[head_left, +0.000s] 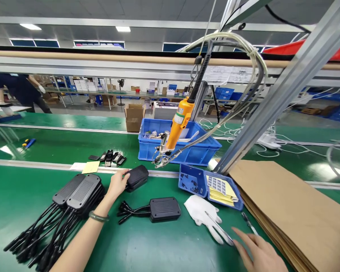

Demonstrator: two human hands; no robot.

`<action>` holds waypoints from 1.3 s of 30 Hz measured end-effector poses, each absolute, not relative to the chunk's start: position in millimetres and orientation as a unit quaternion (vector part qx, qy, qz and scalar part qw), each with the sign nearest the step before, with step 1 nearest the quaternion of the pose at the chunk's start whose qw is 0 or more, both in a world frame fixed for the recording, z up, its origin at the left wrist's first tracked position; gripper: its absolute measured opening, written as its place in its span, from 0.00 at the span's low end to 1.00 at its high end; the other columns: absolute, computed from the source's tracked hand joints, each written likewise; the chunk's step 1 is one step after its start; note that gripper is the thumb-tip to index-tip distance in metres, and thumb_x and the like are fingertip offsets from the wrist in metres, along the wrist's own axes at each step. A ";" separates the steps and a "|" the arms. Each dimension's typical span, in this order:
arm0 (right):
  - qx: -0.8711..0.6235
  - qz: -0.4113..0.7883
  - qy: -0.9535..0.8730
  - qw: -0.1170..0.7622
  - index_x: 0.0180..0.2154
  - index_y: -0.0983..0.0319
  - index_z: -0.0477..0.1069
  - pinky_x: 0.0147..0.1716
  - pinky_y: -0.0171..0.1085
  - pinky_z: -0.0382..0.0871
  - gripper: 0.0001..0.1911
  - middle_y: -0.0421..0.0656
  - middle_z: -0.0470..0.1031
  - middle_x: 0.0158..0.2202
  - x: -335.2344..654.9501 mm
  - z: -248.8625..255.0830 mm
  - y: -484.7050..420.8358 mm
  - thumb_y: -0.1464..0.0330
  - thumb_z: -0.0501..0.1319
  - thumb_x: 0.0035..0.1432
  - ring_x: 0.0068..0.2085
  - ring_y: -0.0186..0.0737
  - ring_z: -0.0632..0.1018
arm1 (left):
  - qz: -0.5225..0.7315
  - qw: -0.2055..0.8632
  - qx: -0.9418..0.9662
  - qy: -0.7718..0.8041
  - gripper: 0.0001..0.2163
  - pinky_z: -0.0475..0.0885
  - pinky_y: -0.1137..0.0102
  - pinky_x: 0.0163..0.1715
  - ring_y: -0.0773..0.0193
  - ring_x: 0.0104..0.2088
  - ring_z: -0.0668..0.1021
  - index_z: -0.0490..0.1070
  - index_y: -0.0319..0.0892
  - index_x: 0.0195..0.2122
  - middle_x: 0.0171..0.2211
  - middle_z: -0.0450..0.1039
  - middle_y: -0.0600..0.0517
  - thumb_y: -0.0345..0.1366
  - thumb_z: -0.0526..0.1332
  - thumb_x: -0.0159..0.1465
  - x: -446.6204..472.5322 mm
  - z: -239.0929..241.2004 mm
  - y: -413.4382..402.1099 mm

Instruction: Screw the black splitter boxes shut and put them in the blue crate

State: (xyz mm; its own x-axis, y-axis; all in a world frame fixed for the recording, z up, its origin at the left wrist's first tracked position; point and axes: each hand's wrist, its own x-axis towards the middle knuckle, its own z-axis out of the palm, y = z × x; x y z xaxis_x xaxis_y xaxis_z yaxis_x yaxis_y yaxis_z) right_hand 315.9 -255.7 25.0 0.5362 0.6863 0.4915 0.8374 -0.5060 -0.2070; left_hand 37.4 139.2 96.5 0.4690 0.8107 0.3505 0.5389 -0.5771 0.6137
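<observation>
My left hand (119,184) is closed around the near end of a small stack of black plastic casings (138,176) beside the bench's rail. In front of it a black ribbed box (164,209) with several short cables lies on the green bench. At the lower right my right hand (259,252) has its fingers apart, close by the end of metal tweezers (218,227). The tweezers rest across a white glove (200,211); whether a fingertip touches them I cannot tell. A slim pen-like tool (249,223) lies just beyond that hand.
Cabled black boxes (83,190) are piled at left. A blue parts bin (191,180) holds small black pieces; another blue tray holds yellow label sheets (221,189). An orange power screwdriver (178,122) hangs over a large blue crate (150,149). Cardboard sheets (294,204) are stacked right.
</observation>
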 end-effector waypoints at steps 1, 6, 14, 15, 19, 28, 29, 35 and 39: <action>-0.838 -0.167 -0.462 0.239 0.43 0.63 0.80 0.30 0.48 0.77 0.26 0.52 0.77 0.34 313.3 40.6 -242.3 0.53 0.50 0.63 0.35 0.51 0.80 | 0.315 0.202 0.834 0.405 0.14 0.78 0.56 0.44 0.51 0.39 0.82 0.78 0.38 0.45 0.42 0.81 0.42 0.33 0.55 0.65 40.3 97.9 137.2; -0.758 -0.046 -0.517 0.394 0.53 0.56 0.73 0.46 0.44 0.75 0.20 0.47 0.77 0.48 290.1 135.6 -153.2 0.55 0.55 0.65 0.49 0.45 0.79 | 0.282 0.132 0.895 0.318 0.14 0.70 0.46 0.55 0.44 0.53 0.75 0.75 0.39 0.51 0.52 0.74 0.38 0.32 0.57 0.68 39.8 106.4 90.8; -0.491 0.167 -0.491 0.701 0.54 0.62 0.64 0.49 0.42 0.74 0.40 0.49 0.76 0.47 290.5 218.1 1.0 0.46 0.68 0.47 0.46 0.43 0.77 | 0.074 0.119 0.975 0.170 0.40 0.74 0.49 0.54 0.42 0.58 0.73 0.61 0.52 0.66 0.61 0.65 0.37 0.41 0.75 0.53 42.1 78.4 22.3; -0.476 0.193 -0.477 0.713 0.49 0.62 0.67 0.42 0.41 0.76 0.36 0.45 0.76 0.39 292.5 221.1 8.1 0.45 0.68 0.46 0.39 0.41 0.78 | 0.078 0.108 0.976 0.171 0.38 0.75 0.51 0.53 0.43 0.55 0.75 0.62 0.52 0.65 0.60 0.67 0.39 0.40 0.75 0.55 43.0 76.1 21.6; -0.443 0.248 -0.422 0.751 0.40 0.61 0.71 0.27 0.37 0.73 0.29 0.38 0.72 0.26 285.8 228.0 4.7 0.50 0.70 0.41 0.26 0.36 0.74 | 0.105 0.092 0.977 0.164 0.33 0.78 0.53 0.48 0.45 0.50 0.78 0.66 0.52 0.63 0.57 0.69 0.39 0.43 0.73 0.56 45.0 71.8 20.9; -0.458 0.189 -0.382 0.781 0.45 0.61 0.72 0.13 0.30 0.61 0.35 0.35 0.66 0.20 253.9 224.7 -33.4 0.38 0.58 0.52 0.17 0.31 0.68 | 0.097 0.093 0.971 0.198 0.27 0.79 0.56 0.46 0.47 0.47 0.79 0.70 0.48 0.61 0.51 0.71 0.38 0.37 0.71 0.60 53.4 74.0 10.4; -0.462 0.184 -0.380 0.780 0.46 0.62 0.72 0.12 0.30 0.61 0.36 0.35 0.66 0.20 254.4 220.9 -34.2 0.38 0.58 0.52 0.16 0.32 0.68 | 0.098 0.094 0.971 0.198 0.27 0.79 0.56 0.46 0.47 0.47 0.79 0.70 0.48 0.61 0.51 0.71 0.38 0.37 0.71 0.59 53.8 74.4 10.3; -0.467 0.127 -0.394 0.781 0.40 0.62 0.74 0.15 0.31 0.64 0.29 0.37 0.67 0.21 260.7 200.5 -32.9 0.42 0.59 0.56 0.18 0.31 0.69 | 0.088 0.094 0.970 0.204 0.26 0.79 0.55 0.46 0.46 0.47 0.79 0.70 0.48 0.61 0.51 0.71 0.37 0.37 0.70 0.60 54.6 76.8 9.0; -0.475 0.120 -0.391 0.780 0.38 0.60 0.72 0.13 0.31 0.62 0.27 0.37 0.67 0.19 260.9 193.6 -32.4 0.42 0.59 0.56 0.17 0.33 0.68 | 0.063 0.103 0.970 0.212 0.26 0.78 0.55 0.47 0.46 0.49 0.78 0.69 0.49 0.62 0.52 0.70 0.38 0.38 0.69 0.61 54.0 80.3 7.8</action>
State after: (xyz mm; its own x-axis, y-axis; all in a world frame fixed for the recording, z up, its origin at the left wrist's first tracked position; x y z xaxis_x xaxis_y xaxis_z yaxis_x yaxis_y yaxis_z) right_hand 260.9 -32.4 193.6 0.6659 0.5578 0.4955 0.1841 0.5208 -0.8336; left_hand 54.0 7.8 80.3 0.9024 0.4237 0.0781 0.3978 -0.8890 0.2269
